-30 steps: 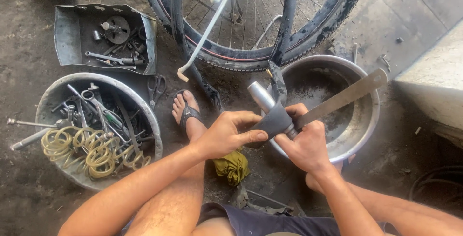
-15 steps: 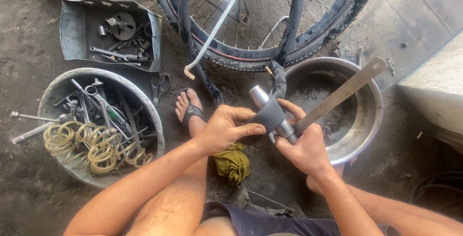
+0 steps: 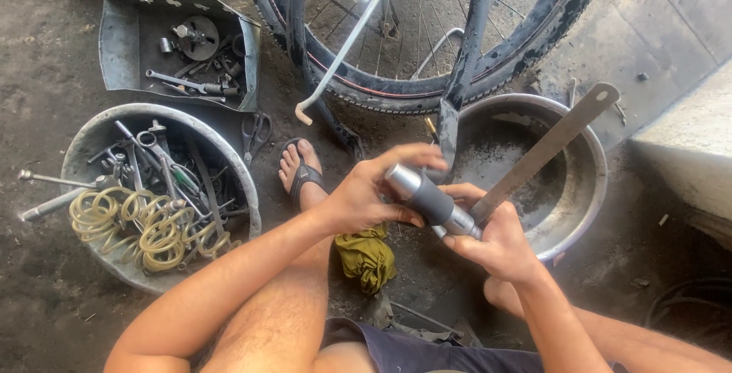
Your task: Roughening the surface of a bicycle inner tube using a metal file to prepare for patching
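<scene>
Steel-grey and smooth, the short metal cylinder (image 3: 431, 200) with its dark rubbery band around the middle now lies more level between the two hands than half a second ago, when one end pointed up toward the wheel; that pale end has swung over to the left, under the left fingertips. The left hand (image 3: 374, 190) curls over this end, fingers arched above and thumb beneath, grasping it. The right hand (image 3: 496, 240) has slid lower and closes around the cylinder's other end, while also pinning the long flat metal bar (image 3: 545, 148), which slants up and to the right across the round metal basin (image 3: 587, 190). That bar is dull, straight-edged, with a small hole near its rounded tip, and it tilts much as it did before.

The cylinder sits above the ground in front of the person's knees, just beside the basin's near rim. Below it lies a crumpled olive-yellow rag (image 3: 367, 255), soft and folded. A sandalled foot (image 3: 301, 171) rests on the gritty concrete. At left, a dented round tub (image 3: 84, 144) holds tangled wrenches and coiled yellowish hose (image 3: 141, 224); behind it a bent sheet-metal tray (image 3: 122, 45) holds small parts. The bicycle wheel (image 3: 427, 38), knobbly black tyre and thin spokes, stands beyond.
</scene>
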